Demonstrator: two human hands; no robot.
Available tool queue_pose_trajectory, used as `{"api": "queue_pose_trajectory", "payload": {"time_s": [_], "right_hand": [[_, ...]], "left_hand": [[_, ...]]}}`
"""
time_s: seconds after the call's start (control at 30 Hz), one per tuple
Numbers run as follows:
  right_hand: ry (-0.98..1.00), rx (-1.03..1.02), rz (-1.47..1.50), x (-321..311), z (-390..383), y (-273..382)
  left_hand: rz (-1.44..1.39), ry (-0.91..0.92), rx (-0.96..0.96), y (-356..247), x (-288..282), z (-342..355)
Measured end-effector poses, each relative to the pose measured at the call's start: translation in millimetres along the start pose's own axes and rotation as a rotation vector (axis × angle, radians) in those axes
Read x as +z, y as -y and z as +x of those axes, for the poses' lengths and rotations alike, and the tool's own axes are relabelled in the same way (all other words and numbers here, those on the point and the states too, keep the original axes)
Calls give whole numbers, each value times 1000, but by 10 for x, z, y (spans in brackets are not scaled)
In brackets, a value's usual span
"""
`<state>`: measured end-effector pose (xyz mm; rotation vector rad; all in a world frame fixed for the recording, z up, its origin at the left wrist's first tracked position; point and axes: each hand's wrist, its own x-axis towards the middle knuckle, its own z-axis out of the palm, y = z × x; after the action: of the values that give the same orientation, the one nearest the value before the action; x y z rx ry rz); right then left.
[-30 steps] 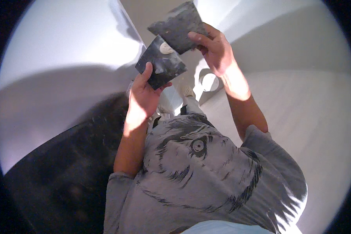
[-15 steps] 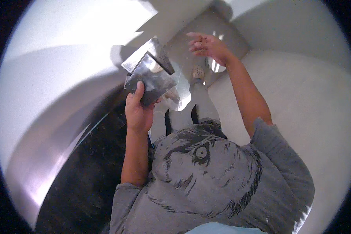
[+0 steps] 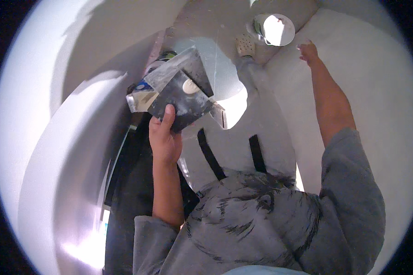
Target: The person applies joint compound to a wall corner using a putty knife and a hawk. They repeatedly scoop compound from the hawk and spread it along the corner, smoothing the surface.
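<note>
fingers of the left hand [image 3: 165, 140] are shown in the head view closed on a dark square plate [image 3: 181, 103], held at 11 o'clock from the centre and gripped by its 7 o'clock edge. an off-white dab [image 3: 190, 86] is borne on its face towards 1 o'clock. behind it a grey plate [image 3: 187, 63] is partly hidden, jutting out at 12 o'clock. the right hand [image 3: 309, 51] is held out at 2 o'clock, its fingers loosely spread; near it, at its 10 o'clock, a white bucket [image 3: 291, 33] is seen.
</note>
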<state>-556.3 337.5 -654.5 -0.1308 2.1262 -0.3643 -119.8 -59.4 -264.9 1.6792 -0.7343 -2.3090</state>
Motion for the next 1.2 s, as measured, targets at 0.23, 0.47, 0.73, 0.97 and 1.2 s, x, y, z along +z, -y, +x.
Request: {"api": "queue_pose_trajectory", "payload": {"time_s": [0.23, 0.47, 0.73, 0.97, 1.2], "right_hand": [[-139, 302, 322, 227, 357, 788], [-52, -240, -49, 441, 1328, 1194], [51, -614, -360, 750, 1306, 2722], [77, -413, -189, 1070, 1235, 2489], [422, -773, -650, 2160, 1238, 3005]], "left_hand": [[-7, -116, -28, 389, -283, 258], [-66, -95, -6, 600, -365, 875], [-129, -107, 13, 622, -454, 765], [-105, 1, 62, 696, -827, 617], [-217, 116, 221, 696, -887, 481]]}}
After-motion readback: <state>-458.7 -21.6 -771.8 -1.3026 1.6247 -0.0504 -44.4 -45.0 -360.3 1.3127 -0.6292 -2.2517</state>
